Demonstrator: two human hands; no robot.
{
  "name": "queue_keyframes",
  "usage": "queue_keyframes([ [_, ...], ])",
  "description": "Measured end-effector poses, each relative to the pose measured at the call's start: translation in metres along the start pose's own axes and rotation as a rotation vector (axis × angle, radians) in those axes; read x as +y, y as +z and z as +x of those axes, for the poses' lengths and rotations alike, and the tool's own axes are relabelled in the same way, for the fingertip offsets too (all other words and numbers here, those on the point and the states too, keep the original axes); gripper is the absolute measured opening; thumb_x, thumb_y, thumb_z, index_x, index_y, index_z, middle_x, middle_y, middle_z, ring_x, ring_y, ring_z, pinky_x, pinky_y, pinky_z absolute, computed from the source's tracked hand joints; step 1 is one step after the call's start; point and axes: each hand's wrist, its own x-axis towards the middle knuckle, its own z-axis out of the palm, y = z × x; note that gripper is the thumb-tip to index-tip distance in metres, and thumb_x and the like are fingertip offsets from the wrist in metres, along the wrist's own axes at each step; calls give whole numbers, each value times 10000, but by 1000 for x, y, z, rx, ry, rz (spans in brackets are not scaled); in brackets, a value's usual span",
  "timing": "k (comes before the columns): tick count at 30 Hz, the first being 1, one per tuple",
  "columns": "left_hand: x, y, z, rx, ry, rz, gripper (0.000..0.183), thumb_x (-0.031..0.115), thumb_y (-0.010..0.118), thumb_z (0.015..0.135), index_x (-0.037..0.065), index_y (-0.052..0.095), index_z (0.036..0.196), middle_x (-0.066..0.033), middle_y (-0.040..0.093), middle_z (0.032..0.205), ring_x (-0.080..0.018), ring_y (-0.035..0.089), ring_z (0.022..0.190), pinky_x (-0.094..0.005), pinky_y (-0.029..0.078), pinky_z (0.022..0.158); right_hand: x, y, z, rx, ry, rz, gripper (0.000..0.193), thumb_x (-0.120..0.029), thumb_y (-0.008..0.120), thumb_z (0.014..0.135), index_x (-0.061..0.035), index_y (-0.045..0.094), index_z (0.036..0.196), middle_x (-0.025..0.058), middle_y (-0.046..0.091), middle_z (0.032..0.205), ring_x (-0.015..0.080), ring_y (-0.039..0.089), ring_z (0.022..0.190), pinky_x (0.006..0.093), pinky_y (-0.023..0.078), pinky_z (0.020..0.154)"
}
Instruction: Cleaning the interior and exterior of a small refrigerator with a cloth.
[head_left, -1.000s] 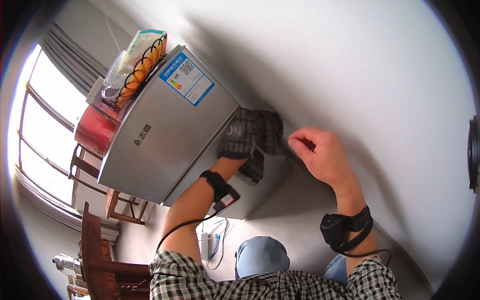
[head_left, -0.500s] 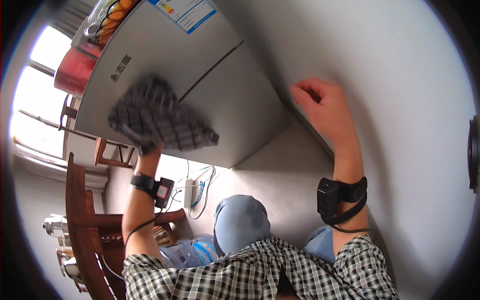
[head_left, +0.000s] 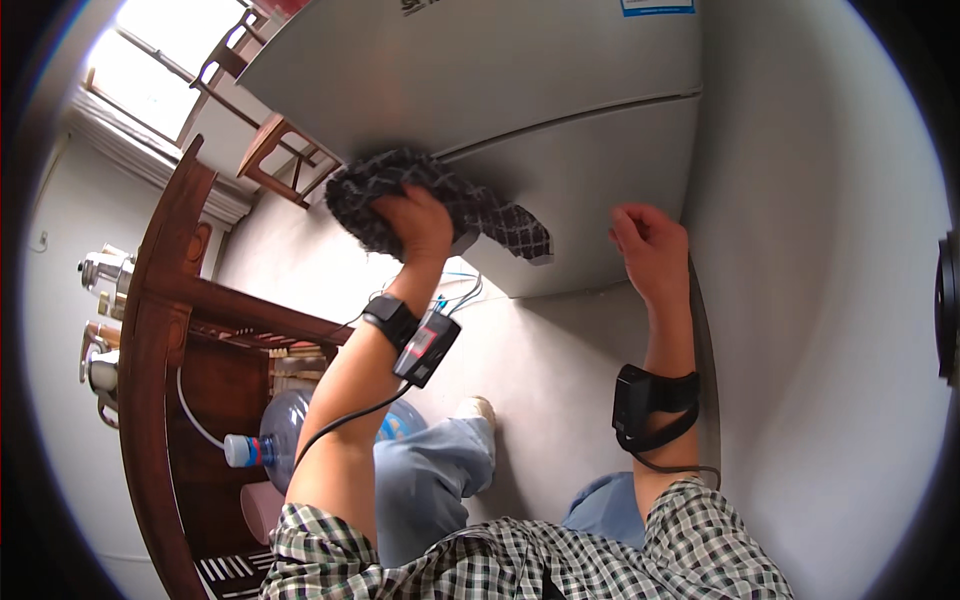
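The left hand (head_left: pixel 418 222) grasps a bunched dark checked cloth (head_left: pixel 482 211), its fingertips hidden in the folds; the cloth's loose end trails toward the right hand (head_left: pixel 654 248). That hand sits well apart, half open, fingers loosely curled. Past both hands stands the grey refrigerator (head_left: pixel 590 140); whether the cloth touches it, I cannot tell. Left of the left forearm are a water bottle (head_left: pixel 284 425) and dark wooden furniture (head_left: pixel 148 400). Farther off, beyond the left hand, is a bright window (head_left: pixel 205 20).
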Motion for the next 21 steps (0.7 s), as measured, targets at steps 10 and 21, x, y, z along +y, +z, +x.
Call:
queue_keyframes([
  [10,67,47,-145,-272,-382,38,463,160,439,752,-179,336,1050,-351,319,1090,-426,333,1006,-469,237,879,-3,-34,-25,81,93,-45,180,-187,559,764,-10,582,782,8,532,601,67,484,546,182,362,481],
  [21,21,-17,-62,75,-177,-330,263,129,506,770,-25,504,983,-123,520,1015,-253,470,956,-345,294,890,-21,-38,-34,231,-64,-271,194,-170,557,754,19,582,791,42,568,613,82,511,545,201,398,503],
])
